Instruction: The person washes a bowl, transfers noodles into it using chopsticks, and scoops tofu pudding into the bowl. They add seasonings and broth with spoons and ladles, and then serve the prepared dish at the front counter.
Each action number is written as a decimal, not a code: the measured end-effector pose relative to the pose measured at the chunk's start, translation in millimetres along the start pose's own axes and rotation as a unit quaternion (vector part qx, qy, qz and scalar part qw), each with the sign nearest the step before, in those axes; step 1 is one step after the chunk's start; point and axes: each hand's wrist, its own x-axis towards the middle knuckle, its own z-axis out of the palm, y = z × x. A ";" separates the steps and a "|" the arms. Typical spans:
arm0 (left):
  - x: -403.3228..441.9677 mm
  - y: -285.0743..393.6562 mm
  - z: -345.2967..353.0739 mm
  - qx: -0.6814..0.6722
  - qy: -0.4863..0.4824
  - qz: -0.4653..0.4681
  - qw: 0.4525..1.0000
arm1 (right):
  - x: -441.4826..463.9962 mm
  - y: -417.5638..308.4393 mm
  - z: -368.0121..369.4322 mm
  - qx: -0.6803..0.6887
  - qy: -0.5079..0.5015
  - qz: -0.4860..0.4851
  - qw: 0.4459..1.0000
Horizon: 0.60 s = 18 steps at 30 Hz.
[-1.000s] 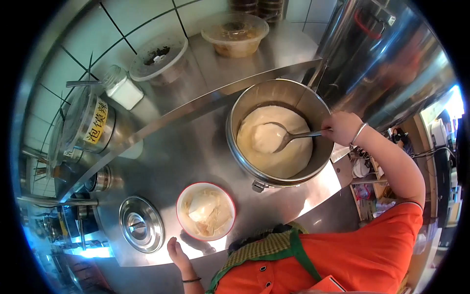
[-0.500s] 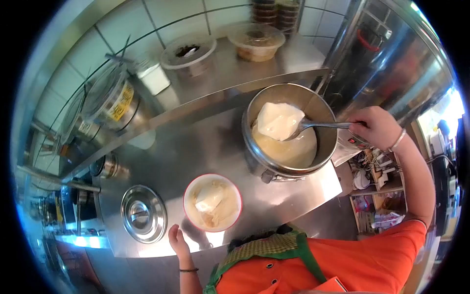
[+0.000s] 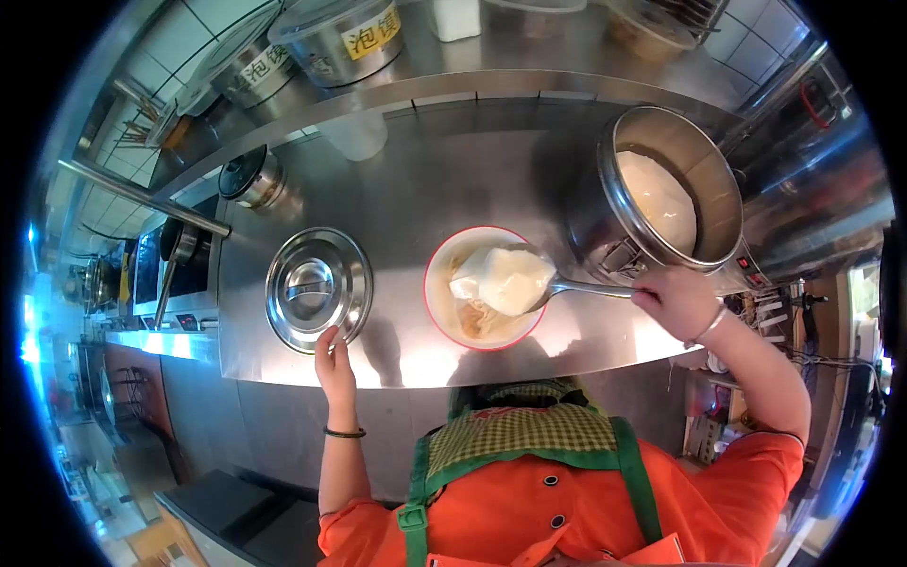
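Observation:
My right hand (image 3: 675, 300) is closed round the handle of a large metal serving spoon (image 3: 588, 287). On the spoon rests a big smooth white piece of what looks like soft tofu (image 3: 515, 282), held over a white bowl with a red rim (image 3: 437, 307). Inside the bowl are more white curd and some light brown bits (image 3: 475, 321), partly hidden by the spoon. My left hand (image 3: 334, 364) has its fingers extended at the near edge of a round steel lid (image 3: 348, 255); whether they touch it is hard to tell. Right of the bowl stands a steel pot (image 3: 616, 180) holding more white curd (image 3: 659, 200).
A steel shelf (image 3: 453, 83) spans the back, bearing labelled tubs (image 3: 342, 55) and a white container (image 3: 456, 19). A dark-lidded jar (image 3: 253, 178) stands at the counter's (image 3: 453, 175) back left. A pan with a long handle (image 3: 170, 274) lies beyond the left end.
My right hand has carried the loaded spoon out of the pot, leftward to above the bowl. My left hand is now at the lid's edge. The view has shifted.

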 end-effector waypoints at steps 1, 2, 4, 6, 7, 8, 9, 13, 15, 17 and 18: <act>2.1 -1.1 -3.4 0.002 0.001 -0.003 1.000 | 5.0 -5.8 11.8 -0.011 0.006 0.000 1.000; 5.2 -1.8 -6.8 0.003 0.002 -0.006 1.000 | 8.8 -10.2 22.1 -0.022 0.012 0.001 1.000; 16.8 -5.5 -13.0 0.017 -0.014 0.010 1.000 | 15.9 -17.8 41.0 -0.046 0.034 0.004 0.998; 30.1 -11.0 -15.1 0.016 -0.010 0.017 1.000 | 20.0 -23.3 50.1 -0.070 0.057 0.008 0.996; 37.3 -16.3 -16.1 0.048 -0.003 0.052 0.997 | 21.2 -25.5 52.5 -0.071 0.068 0.004 0.995; 44.2 -20.4 -16.9 0.079 0.004 0.087 0.993 | 22.5 -27.2 54.1 -0.072 0.080 0.000 0.994; 51.0 -23.4 -18.0 0.086 0.003 0.100 0.991 | 23.5 -27.7 55.6 -0.074 0.078 0.000 0.994; 75.8 -25.6 -23.2 0.232 0.013 0.167 0.958 | 25.2 -30.9 55.7 -0.130 0.128 -0.006 0.983; 89.0 -29.9 -23.3 0.277 0.017 0.194 0.941 | 26.2 -32.2 53.1 -0.146 0.154 -0.009 0.977; 101.5 -35.7 -25.0 0.351 0.004 0.210 0.913 | 28.1 -31.8 48.9 -0.189 0.206 -0.045 0.959; 109.8 -40.9 -27.6 0.350 0.004 0.210 0.913 | 28.7 -31.3 47.1 -0.190 0.206 -0.045 0.959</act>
